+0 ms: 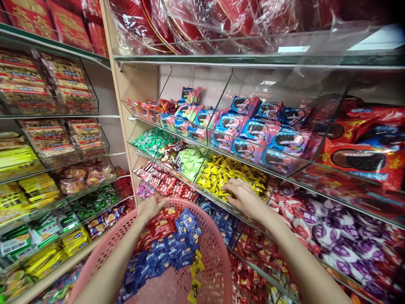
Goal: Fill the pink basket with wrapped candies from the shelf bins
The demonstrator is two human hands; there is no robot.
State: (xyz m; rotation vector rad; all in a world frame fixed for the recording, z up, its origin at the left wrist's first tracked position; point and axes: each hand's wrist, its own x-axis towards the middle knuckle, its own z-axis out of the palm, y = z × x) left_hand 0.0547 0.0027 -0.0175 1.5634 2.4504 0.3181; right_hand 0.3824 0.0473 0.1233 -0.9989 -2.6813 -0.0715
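Note:
My left hand (151, 207) is closed over the far rim of a pink plastic basket (218, 253). Inside the basket lie red-wrapped candies (163, 226), a larger spread of blue-wrapped candies (171, 249) and a few yellow-wrapped candies (196, 274) near the right wall. My right hand (242, 195) reaches into a shelf bin of yellow-and-black wrapped candies (218, 171). Its fingers are bent downward, with thumb and forefinger apart at the pile's front edge. Part of the fingers is hidden, and nothing shows lifted in them.
Clear shelf dividers separate the bins. Blue-and-pink cookie packs (253, 128) sit directly above the yellow candies. Purple-and-white wrapped sweets (335, 236) fill a bin at right, below my forearm. Green candies (152, 141) lie farther left. A wooden upright (118, 97) separates the left shelves.

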